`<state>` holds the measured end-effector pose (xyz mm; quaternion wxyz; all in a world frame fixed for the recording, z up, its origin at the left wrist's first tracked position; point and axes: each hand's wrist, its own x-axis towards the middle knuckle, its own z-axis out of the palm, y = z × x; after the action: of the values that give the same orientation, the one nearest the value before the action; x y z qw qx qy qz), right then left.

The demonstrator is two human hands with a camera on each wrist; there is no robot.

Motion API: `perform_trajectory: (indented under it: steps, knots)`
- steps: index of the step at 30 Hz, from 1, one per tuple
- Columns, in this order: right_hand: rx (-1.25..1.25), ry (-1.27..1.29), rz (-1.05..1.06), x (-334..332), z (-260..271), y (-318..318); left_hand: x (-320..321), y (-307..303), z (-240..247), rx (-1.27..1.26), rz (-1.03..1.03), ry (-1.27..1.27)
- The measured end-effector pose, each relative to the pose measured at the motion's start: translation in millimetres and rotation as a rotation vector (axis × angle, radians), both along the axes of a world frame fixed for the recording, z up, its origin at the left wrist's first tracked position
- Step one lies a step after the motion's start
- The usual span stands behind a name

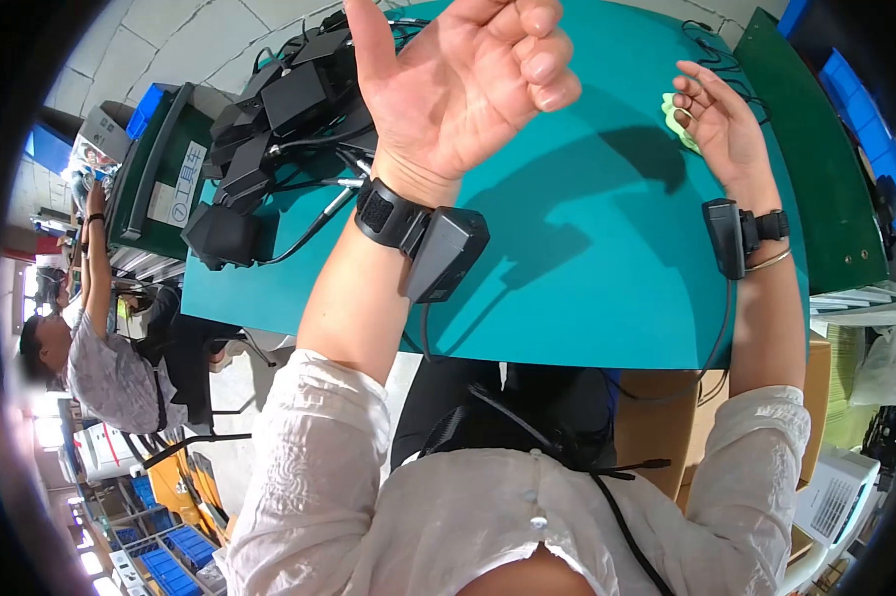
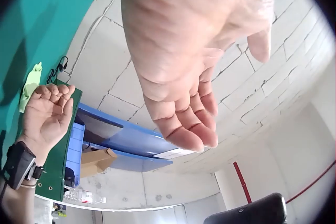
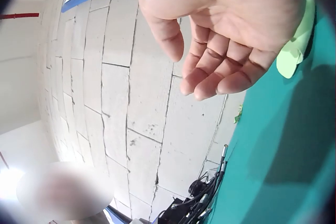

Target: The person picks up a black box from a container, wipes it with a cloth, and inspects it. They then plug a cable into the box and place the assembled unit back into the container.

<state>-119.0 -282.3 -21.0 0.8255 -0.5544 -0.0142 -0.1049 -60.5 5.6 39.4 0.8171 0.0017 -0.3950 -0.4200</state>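
Note:
My left hand [image 1: 463, 84] is raised over the table, palm turned up, with its fingers loosely bent and nothing in them. In the left wrist view, the left hand [image 2: 178, 61] hangs against the wall with its thumb apart. At the table's right side is my right hand [image 1: 726, 129], also palm up with relaxed, slightly curled fingers and nothing held. Right beside its fingers lies a light green, soft-looking piece with a wavy edge [image 1: 678, 121]. The right wrist view shows that green piece [image 3: 296, 50] along the edge of the right hand [image 3: 226, 29], partly hidden behind it.
A teal tabletop [image 1: 567, 288] spreads in front of me. Black boxy devices [image 1: 294, 99] with cables are piled at its left. Dark green panels border it, the right panel [image 1: 806, 149] with blue bins beyond. Cables hang from both wrist cameras. Another person [image 1: 110, 368] is at the left.

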Motion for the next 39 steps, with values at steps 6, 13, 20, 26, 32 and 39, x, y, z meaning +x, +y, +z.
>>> perform_trajectory:
  steps: [6,13,20,26,32,39]
  knots:
    - [-0.013,0.012,0.002,-0.1,-1.7,-1.6,29.5,-8.8,-14.6,-0.119,-0.118,-0.222]
    - [-0.035,0.045,-0.032,-1.1,-3.3,-0.7,15.5,-2.0,-10.9,0.034,-0.004,-0.083]
    - [-0.094,0.083,-0.073,-7.0,1.4,2.9,30.8,-21.4,-66.0,1.016,0.682,-0.466]
    - [0.033,-0.027,-0.211,-19.9,25.6,-14.2,40.6,-20.3,-79.9,1.128,0.653,-0.505]
    - [0.162,-0.180,-0.244,-105.7,60.7,-30.3,48.4,-19.8,-91.0,1.140,0.692,-0.572]
    - [0.018,-0.099,-0.668,-297.4,28.0,-114.2,59.1,-18.6,-97.6,1.176,0.699,-0.559]
